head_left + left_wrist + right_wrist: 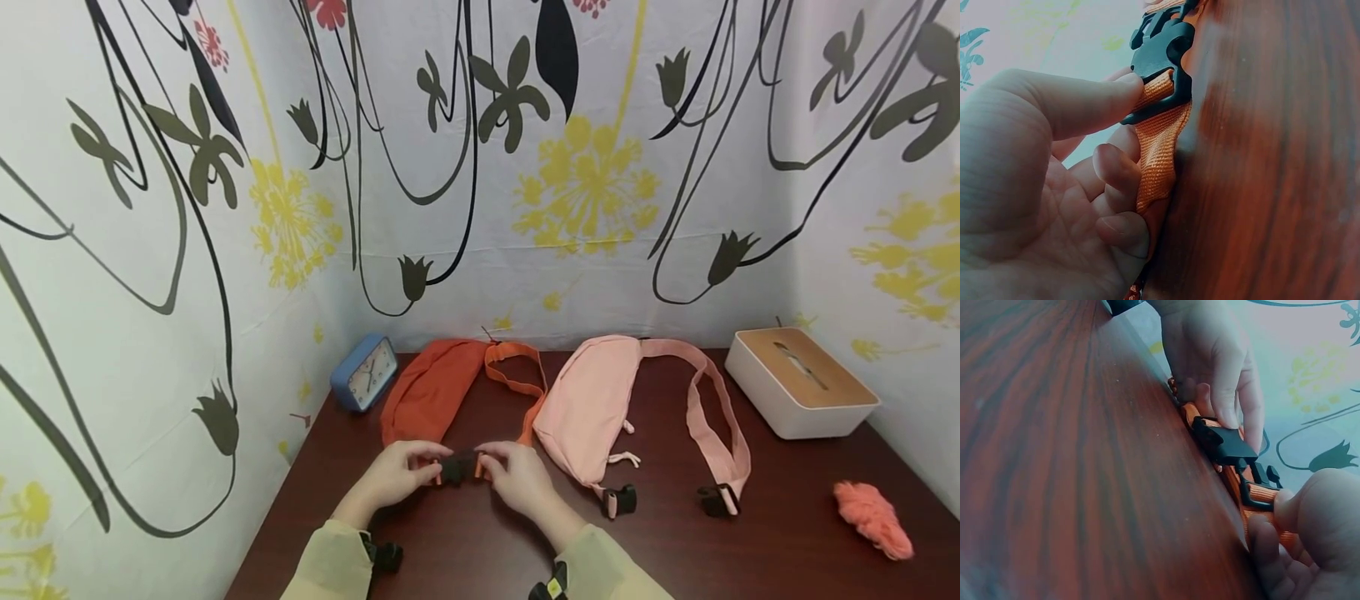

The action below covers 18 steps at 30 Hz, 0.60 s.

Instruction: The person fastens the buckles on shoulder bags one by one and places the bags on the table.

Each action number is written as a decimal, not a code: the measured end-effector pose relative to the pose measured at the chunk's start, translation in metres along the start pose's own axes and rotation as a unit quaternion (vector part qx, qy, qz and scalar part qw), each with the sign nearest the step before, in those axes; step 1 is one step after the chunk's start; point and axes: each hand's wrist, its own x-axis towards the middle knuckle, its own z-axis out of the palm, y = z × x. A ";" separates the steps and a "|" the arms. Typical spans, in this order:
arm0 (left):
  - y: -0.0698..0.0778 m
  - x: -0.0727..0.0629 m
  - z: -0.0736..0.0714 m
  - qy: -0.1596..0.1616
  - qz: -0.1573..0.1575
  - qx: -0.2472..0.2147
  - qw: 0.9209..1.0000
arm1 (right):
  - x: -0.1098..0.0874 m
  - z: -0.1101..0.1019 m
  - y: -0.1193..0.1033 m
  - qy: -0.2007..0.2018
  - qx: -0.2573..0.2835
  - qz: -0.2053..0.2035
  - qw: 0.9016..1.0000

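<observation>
An orange-red waist bag [427, 392] lies towards the back of the dark wooden table, its orange strap [1159, 153] reaching forward to a black side-release buckle. My left hand [401, 475] pinches the buckle's socket half [1157, 55] between thumb and fingers, the other fingers curled against the webbing. On the opposite side my right hand [521, 479] pinches the pronged half [1249, 495] at its strap end. The two halves are lined up end to end, and parts of the prongs show between them in the right wrist view. Both hands are low over the table.
A pink waist bag [588, 408] with black buckle ends lies right of the orange-red one. A blue clock [365, 372] stands at the back left. At the right are a white tissue box [787, 417] with a wooden lid and a coral yarn bundle [872, 518]. Patterned cloth surrounds the table [675, 558].
</observation>
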 end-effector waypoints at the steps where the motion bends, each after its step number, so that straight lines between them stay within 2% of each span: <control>1: 0.000 0.000 0.000 0.000 -0.001 -0.002 1.000 | 0.000 0.000 0.001 0.001 0.002 0.006 1.000; 6: -0.001 0.001 0.000 0.004 -0.007 0.003 1.000 | 0.002 -0.001 0.003 0.008 0.022 0.027 0.999; 18: 0.000 0.000 0.001 0.014 -0.008 -0.003 1.000 | 0.000 -0.002 -0.001 0.002 0.019 0.022 1.000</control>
